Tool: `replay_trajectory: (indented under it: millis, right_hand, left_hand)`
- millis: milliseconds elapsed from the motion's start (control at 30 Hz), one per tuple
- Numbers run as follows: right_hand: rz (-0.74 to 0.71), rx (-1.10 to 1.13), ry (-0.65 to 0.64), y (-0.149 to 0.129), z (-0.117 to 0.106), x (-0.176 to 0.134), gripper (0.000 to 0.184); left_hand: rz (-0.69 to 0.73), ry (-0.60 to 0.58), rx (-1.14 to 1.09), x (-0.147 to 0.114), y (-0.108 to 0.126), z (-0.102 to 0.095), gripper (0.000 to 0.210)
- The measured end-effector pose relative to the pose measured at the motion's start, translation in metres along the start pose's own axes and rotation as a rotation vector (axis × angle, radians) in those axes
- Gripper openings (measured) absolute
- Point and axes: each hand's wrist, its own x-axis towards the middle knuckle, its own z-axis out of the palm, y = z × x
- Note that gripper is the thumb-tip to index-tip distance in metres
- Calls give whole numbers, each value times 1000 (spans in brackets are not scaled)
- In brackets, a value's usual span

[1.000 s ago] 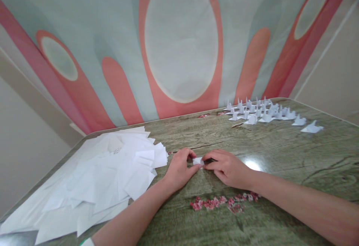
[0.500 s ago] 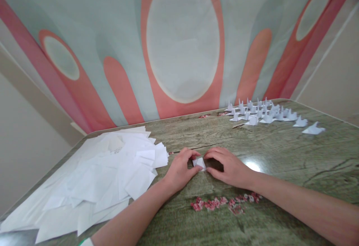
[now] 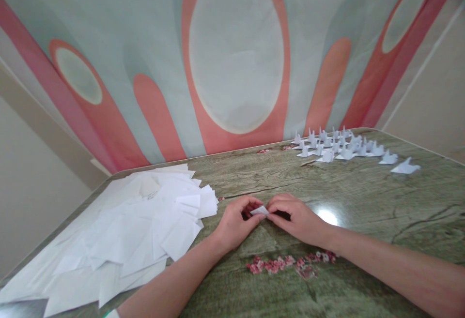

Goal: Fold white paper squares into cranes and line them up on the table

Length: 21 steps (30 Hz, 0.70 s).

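Observation:
A small folded piece of white paper is held between my two hands over the middle of the table. My left hand pinches its left side, thumb in front and fingers behind. At its right corner, my right hand closes thumb and fingertips on the paper. Seen from here it is a narrow, pointed, four-sided shape, tilted a little. Its underside is hidden.
Several white paper cranes stand in rows at the far right of the wood-patterned table. A wide, loose pile of white paper sheets covers the left side. Behind the table hangs a patterned backdrop.
The folded paper looks narrower and more tilted than before. My right hand's fingertips have come in to meet its right corner, and my left fingers have curled in closer.

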Motion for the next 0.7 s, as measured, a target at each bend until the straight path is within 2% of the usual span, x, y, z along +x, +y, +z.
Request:
replay_trajectory:
  millis: [67, 167, 433, 700]
  right_hand:
    - [-31, -39, 18, -1, -1, 0, 10]
    - [-93, -128, 25, -2, -3, 0, 10]
    - [-173, -195, 80, 0, -2, 1, 11]
    - [-145, -220, 36, -1, -2, 1, 8]
  left_hand:
    - [40, 8, 65, 0, 4, -1, 5]
    - [110, 14, 84, -1, 8, -2, 13]
    - [164, 25, 101, -1, 9, -5, 11]
    - [199, 77, 117, -2, 9, -5, 8]
